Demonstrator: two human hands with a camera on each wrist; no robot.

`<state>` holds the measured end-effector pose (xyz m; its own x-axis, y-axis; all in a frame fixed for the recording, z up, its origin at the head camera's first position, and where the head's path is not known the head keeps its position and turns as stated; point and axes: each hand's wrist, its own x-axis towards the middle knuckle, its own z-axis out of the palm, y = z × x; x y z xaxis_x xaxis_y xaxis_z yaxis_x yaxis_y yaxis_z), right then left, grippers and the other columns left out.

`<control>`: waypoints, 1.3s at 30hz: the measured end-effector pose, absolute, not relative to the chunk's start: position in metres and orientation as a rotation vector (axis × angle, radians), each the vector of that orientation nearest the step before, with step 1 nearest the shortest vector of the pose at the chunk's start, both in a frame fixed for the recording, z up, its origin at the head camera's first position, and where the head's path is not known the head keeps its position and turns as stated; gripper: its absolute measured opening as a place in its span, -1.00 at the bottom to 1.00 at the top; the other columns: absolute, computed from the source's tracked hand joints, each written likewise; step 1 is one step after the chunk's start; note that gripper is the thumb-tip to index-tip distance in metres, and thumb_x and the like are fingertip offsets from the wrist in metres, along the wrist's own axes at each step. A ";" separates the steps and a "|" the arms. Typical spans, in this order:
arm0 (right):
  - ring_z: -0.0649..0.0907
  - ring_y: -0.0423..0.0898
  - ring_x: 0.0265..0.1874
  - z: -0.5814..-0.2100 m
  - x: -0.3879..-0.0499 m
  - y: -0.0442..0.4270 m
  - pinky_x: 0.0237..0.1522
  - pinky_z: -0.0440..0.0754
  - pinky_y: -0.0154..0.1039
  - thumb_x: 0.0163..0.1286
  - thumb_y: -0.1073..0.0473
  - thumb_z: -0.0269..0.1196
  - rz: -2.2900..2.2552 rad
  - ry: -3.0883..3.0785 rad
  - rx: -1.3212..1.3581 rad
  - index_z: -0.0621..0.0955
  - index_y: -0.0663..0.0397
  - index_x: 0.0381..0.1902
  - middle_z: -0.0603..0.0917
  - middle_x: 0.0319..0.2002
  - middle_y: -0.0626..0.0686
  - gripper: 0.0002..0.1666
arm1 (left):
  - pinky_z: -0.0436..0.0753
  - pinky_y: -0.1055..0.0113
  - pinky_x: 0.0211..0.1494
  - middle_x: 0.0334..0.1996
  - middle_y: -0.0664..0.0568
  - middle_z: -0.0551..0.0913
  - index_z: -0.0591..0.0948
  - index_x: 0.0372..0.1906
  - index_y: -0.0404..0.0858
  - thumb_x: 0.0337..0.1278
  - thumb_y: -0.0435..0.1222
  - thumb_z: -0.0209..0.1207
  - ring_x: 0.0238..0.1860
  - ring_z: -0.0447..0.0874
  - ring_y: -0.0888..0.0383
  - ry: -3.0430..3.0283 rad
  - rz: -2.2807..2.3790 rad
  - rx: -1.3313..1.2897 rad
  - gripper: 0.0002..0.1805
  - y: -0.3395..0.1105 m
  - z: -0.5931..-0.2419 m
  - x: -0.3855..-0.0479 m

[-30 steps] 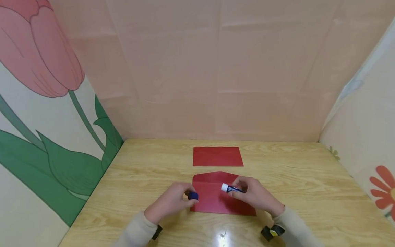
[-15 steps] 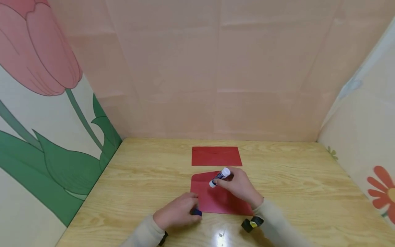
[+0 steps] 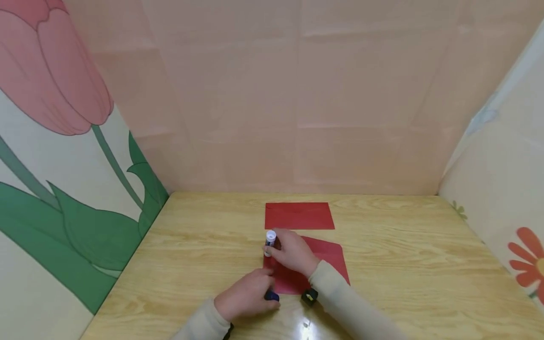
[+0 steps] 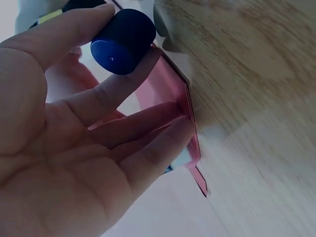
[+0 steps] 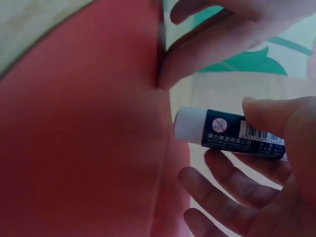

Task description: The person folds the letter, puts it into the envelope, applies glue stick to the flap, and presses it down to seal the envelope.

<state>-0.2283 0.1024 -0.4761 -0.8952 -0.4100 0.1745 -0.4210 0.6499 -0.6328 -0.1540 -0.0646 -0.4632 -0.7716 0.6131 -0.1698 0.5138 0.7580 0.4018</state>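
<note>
An open red envelope [image 3: 329,257] lies on the table with its flap spread toward the far side. My left hand [image 3: 246,295] pinches a dark blue glue stick cap [image 4: 123,42] between thumb and a finger, while its other fingers rest at the envelope's left edge. In my right hand [image 3: 293,252] is a glue stick [image 5: 229,131] with a white end and a dark printed label, gripped by thumb and fingers. It stands nearly upright at the envelope's upper left, near the flap fold. Whether its lower tip touches the paper, I cannot tell.
A second red envelope [image 3: 299,216] lies flat farther back on the wooden table [image 3: 395,245]. A pinkish backdrop [image 3: 297,118] rises behind the table, with flower-printed panels at both sides.
My right hand has moved left across the envelope and turned the glue stick from sideways to nearly upright. My left hand, holding the cap, has come down to the envelope's lower left edge.
</note>
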 end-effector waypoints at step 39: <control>0.49 -0.26 -0.54 -0.478 -0.223 0.103 -0.37 0.53 -0.32 0.33 0.00 0.37 0.858 -2.855 0.831 0.54 -0.17 -0.32 0.51 -0.52 -0.23 -0.80 | 0.53 0.38 -0.23 -0.50 0.12 0.54 0.62 -0.53 -0.25 0.01 -0.29 0.40 -0.40 0.47 0.27 2.839 0.527 0.936 -0.81 -0.050 -0.468 -0.149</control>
